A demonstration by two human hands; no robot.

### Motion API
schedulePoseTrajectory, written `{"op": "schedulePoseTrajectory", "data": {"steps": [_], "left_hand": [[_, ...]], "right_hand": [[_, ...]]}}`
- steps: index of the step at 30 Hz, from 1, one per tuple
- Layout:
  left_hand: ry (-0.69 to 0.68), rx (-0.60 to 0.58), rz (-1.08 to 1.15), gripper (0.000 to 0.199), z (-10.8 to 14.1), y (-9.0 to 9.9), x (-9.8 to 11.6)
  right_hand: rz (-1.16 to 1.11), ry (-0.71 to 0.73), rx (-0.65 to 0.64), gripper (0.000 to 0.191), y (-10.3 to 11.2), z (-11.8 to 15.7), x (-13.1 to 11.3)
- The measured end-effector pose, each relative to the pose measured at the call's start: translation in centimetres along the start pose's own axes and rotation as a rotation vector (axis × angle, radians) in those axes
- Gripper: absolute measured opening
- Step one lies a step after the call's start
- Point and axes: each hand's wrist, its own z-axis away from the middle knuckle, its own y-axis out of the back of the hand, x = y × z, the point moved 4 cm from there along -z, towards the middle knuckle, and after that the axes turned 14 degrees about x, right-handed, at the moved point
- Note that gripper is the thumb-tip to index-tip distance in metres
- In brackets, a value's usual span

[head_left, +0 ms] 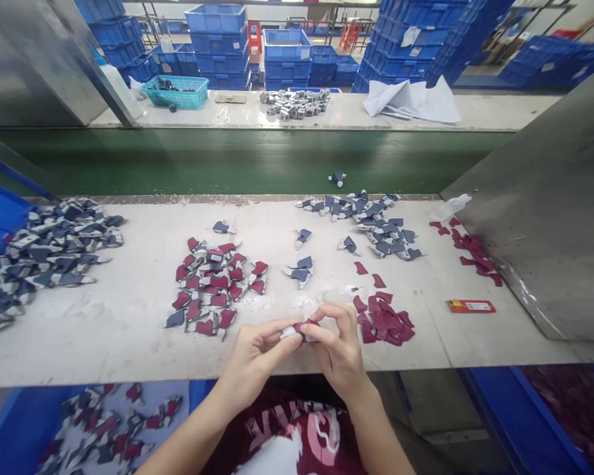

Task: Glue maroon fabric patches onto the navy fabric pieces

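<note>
A small maroon-and-white fabric piece [297, 332] was pinched between the left hand [254, 363] and right hand [339, 349] above the white workbench [103, 349]. Loose maroon pieces [382, 320] lay at two o'clock; a slackened pinch could have dropped it among them.

A narrow lane of white tabletop [327, 270] runs forward between loose grey-blue pieces [301, 267], while maroon pieces [382, 320] block the right hand [339, 349] sideways and a mixed pile [210, 287] stands ahead of the left hand [255, 359].
</note>
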Motion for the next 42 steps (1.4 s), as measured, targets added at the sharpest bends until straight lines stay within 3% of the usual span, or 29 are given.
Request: {"op": "schedulePoseTrajectory", "data": {"steps": [5, 10, 15, 21, 24, 28, 30, 33, 37, 39, 42], "left_hand": [[0.083, 0.033, 0.102, 0.030, -0.1, -0.1, -0.3], [0.053, 0.013, 0.070, 0.035, -0.3, 0.1, 0.0], [0.105, 0.029, -0.028, 0.042, -0.7, 1.2, -0.6], [0.169, 0.090, -0.200, 0.039, -1.8, 3.8, -0.2], [0.020, 0.258, -0.402, 0.038, -2.8, 6.2, 2.1], [-0.351, 0.484, -0.813, 0.039, -4.6, 9.8, 6.3], [-0.494, 0.453, -1.018, 0.040, -5.8, 11.0, 7.8], [-0.580, 0.330, -1.264, 0.043, -7.9, 11.7, 9.3], [-0.698, 0.325, -1.433, 0.037, -12.0, 10.1, 11.9], [-0.722, 0.297, -1.470, 0.034, -15.3, 8.0, 12.8], [-0.640, 0.225, -1.585, 0.037, -21.7, 4.3, 12.7]], "right_hand": [[0.003, 0.021, 0.087, 0.033, -0.2, 0.4, -0.2], [-0.168, -0.125, 0.229, 0.033, -0.3, 0.9, 0.2], [-0.139, 0.037, 0.271, 0.021, -0.6, 0.9, 0.0], [-0.096, 0.174, 0.147, 0.021, -2.3, 0.2, -1.2], [-0.035, 0.173, 0.123, 0.020, -2.6, 0.2, -1.5], [0.147, 0.126, 0.316, 0.018, -0.9, 0.7, -0.4], [0.269, 0.072, 0.394, 0.015, 0.2, 0.9, 0.7], [0.340, -0.058, 0.340, 0.008, 0.6, 1.2, 2.6], [0.296, -0.176, 0.156, 0.015, -0.4, 1.8, 4.3], [0.285, -0.179, 0.108, 0.023, -1.0, 2.0, 4.7], [0.273, -0.178, 0.129, 0.034, -1.2, 2.3, 4.9]]}}
